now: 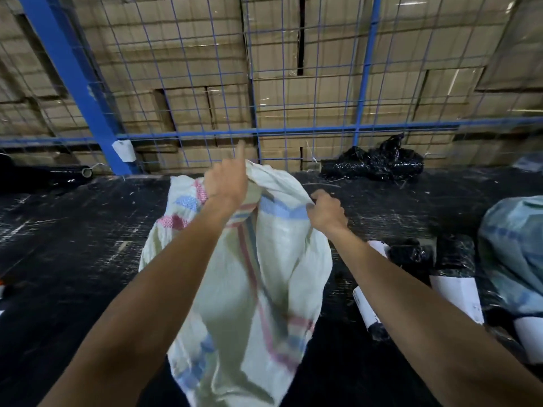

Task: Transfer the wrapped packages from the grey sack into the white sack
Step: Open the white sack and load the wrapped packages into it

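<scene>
The white sack [282, 259], woven with pink and blue stripes, hangs in the middle of the head view, held up by its mouth. My left hand [226, 180] grips the left part of the rim, index finger pointing up. My right hand [326, 211] pinches the right edge of the rim. At the right edge sits the grey-blue sack [514, 248]. Black wrapped packages with white labels [454, 277] lie on the floor beside it, and another [367, 309] lies under my right forearm. The inside of the white sack is hidden.
A blue wire-mesh fence [258, 130] runs across the back with stacked cardboard boxes [293, 69] behind it. A crumpled heap of black plastic film [379, 163] lies at the fence's foot. A black roll [44, 171] lies at the far left. The floor [73, 245] is dark.
</scene>
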Demonstrator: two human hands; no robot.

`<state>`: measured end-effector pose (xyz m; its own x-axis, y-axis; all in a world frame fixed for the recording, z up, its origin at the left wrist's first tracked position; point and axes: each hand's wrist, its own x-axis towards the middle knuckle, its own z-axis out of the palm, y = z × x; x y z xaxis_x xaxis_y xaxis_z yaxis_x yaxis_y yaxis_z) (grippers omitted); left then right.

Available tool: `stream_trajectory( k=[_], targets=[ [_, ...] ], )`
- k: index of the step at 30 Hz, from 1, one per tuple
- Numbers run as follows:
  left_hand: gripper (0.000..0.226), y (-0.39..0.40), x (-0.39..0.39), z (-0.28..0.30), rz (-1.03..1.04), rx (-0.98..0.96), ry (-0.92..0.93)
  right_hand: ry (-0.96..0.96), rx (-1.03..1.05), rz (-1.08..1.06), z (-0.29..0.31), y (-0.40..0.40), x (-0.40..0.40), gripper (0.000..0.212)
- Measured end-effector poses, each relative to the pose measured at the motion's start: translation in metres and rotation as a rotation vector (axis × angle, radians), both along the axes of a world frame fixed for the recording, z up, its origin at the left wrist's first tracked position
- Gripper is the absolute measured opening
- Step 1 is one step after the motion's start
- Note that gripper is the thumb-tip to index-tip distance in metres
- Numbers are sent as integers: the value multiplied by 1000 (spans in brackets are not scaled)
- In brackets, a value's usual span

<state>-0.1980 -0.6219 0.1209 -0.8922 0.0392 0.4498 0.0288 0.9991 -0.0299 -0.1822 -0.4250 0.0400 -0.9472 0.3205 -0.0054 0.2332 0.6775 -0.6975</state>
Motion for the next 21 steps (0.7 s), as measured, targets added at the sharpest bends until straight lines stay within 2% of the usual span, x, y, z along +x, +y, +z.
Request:
stream_trajectory(
  k=[3,4,5,7,9,11,13,14,15,16,18,19,21],
  targets=[
    [69,-15,-9,11,11,81,16,-99,-728,67,-7,7,-5,14],
    [68,-20,-12,14,6,86,13,-150,-910,108,-6,9,-4,18],
    [65,-26,-13,14,5,82,-4,-208,-1051,162,-4,12,-1,30],
    [53,-39,-17,14,15,55,-39,-331,-1201,360,3,19,8,55],
    [45,-51,-15,13,44,-16,-105,-426,-1123,585,10,23,16,59],
    [53,-57,-10,11,91,-139,-151,-470,-963,687,19,21,22,46],
    [93,-49,0,5,37,-292,-78,-436,-970,676,25,15,19,40],
    [116,-39,6,0,-84,-343,7,-401,-1002,669,29,10,17,40],
    [127,-26,13,-10,-237,-384,79,-372,-1028,669,33,8,16,40],
    [127,-12,21,-22,-379,-399,112,-356,-1056,694,37,4,15,36],
    [101,7,33,-33,-467,-309,-61,-375,-1007,747,44,-2,15,26],
    [81,12,34,-31,-399,-248,-133,-365,-854,763,44,-4,14,26],
    [51,9,26,-21,-236,-200,-94,-151,-283,666,34,-6,10,29]
  ],
)
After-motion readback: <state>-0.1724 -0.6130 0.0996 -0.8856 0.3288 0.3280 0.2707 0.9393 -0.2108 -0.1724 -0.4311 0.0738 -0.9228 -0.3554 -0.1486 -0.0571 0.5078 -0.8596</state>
